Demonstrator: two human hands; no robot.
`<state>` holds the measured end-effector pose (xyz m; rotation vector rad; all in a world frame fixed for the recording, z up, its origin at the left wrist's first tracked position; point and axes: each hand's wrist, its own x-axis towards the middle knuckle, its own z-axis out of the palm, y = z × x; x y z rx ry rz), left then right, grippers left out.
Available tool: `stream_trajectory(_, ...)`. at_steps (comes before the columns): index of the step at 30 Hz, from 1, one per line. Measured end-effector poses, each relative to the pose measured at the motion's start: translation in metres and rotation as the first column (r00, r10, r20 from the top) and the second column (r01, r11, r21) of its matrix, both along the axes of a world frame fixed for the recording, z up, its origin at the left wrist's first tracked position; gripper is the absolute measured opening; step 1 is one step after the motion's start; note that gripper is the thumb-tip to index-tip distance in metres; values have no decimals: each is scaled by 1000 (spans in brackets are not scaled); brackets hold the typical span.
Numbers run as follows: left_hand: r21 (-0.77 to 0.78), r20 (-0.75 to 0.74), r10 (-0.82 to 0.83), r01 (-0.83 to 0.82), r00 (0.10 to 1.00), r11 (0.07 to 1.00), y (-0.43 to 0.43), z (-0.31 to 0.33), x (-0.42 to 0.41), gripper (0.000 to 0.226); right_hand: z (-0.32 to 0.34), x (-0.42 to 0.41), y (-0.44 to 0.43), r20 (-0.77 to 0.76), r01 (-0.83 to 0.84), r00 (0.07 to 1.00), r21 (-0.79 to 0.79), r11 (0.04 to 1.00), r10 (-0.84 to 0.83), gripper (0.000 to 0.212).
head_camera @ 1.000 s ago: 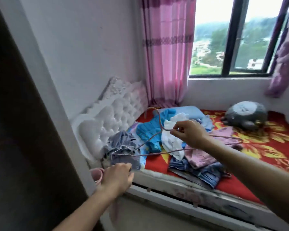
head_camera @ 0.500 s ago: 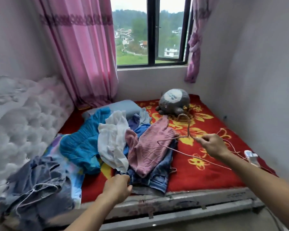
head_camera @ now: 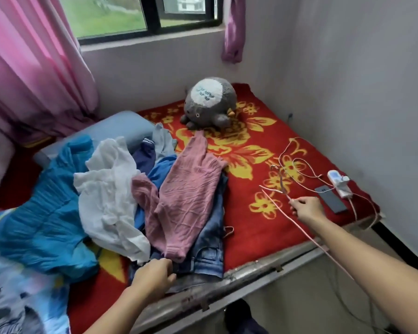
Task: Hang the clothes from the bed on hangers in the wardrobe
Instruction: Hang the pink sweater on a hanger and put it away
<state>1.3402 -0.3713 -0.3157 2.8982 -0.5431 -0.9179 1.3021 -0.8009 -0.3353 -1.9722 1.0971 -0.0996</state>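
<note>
Pinching hanger (head_camera: 299,222), right hand (head_camera: 307,209); left hand (head_camera: 155,277) on jeans (head_camera: 210,242).

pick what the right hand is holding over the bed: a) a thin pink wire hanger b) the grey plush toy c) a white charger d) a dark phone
a: the right hand pinches the thin pink wire hanger above the red blanket, while the charger, the dark phone and the grey plush toy all lie untouched on the bed.
</note>
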Motion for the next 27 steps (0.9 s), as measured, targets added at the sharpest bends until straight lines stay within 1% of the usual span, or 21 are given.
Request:
stream_trajectory(2, 16, -3, 23, -23, 1000, 1000, -4, -14, 31, 16, -28, 34, -8, -37, 11, 999, -3, 1000, -11, 27)
stream_trajectory(4, 34, -10, 50, -50, 999, 998, -6, -27, 64, 18, -55, 71, -17, -106, 5, 994, -8, 1000, -6, 28)
stream_trajectory(8, 90, -46, 117, -113, 992, 989, -10, -52, 128, 15, -106, 138, -34, -254, 26, 966, -79, 997, -45, 24)
stream_trajectory(11, 68, -45, 175, -171, 984, 983, -16, -73, 167, 16, -148, 179, -35, -323, 4, 946, -87, 996, -32, 25)
stream_trajectory(13, 40, -7, 160, -160, 987, 986, -20, -89, 187, 15, -176, 196, -27, -357, -56, 934, -60, 997, 31, 22)
stream_trajectory(16, 60, 20, 79, -80, 997, 995, -18, -116, 217, 18, -219, 206, -2, -411, -111, 905, 18, 994, 109, 19)
stream_trajectory(18, 108, 23, 12, -15, 1000, 994, -10, -134, 242, 27, -242, 206, 25, -439, -162, 883, 50, 985, 168, 26)
stream_trajectory(20, 168, 47, -40, 31, 998, 985, -4, -148, 269, 39, -247, 203, 62, -459, -250, 854, 48, 967, 243, 32)
stream_trajectory(23, 224, 119, -196, 166, 973, 960, -1, -168, 306, 60, -234, 193, 134, -403, -468, 799, 50, 882, 447, 31)
stream_trajectory(25, 230, 145, -369, 331, 918, 915, -2, -184, 326, 71, -227, 182, 191, -314, -598, 751, 51, 800, 581, 31)
stream_trajectory(26, 226, 164, -447, 407, 880, 885, -3, -192, 334, 74, -225, 176, 221, -267, -650, 724, 43, 758, 636, 35)
stream_trajectory(27, 229, 182, -510, 468, 841, 853, -3, -201, 340, 74, -227, 171, 250, -254, -699, 680, 56, 712, 688, 45)
